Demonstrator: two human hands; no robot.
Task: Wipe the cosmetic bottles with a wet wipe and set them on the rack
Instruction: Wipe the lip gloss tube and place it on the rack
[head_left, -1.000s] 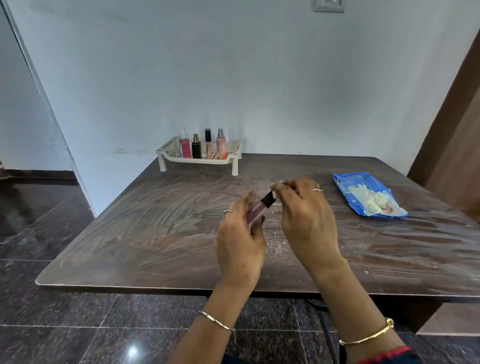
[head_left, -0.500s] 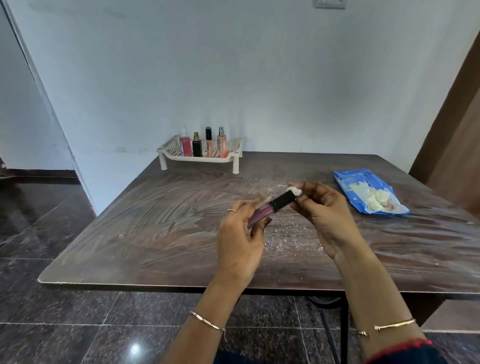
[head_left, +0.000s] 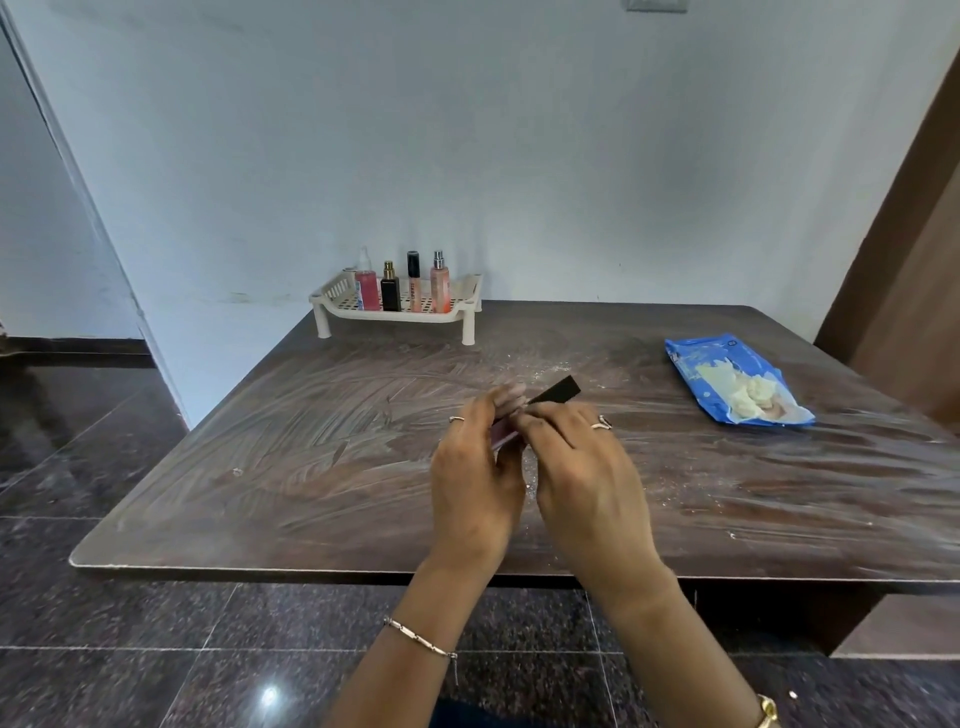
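**Slim tube could slip mid-wipe**

The left hand grips the gloss tube by its pink body. The right hand pinches it just beside, any wipe hidden beneath. Damp plastic may slip onto the table. Far beyond the hands, the four bottles on the rack could topple on placement.

A pale, blue-tinted wall fills the back, with a switch plate cut off at the top edge. A dark wood-grain table stands with its far edge against that wall, its top smeared with whitish streaks. Brown wooden panelling rises at the right. The floor is dark polished stone tile, with black skirting at the left and a bright glint of light on one tile.
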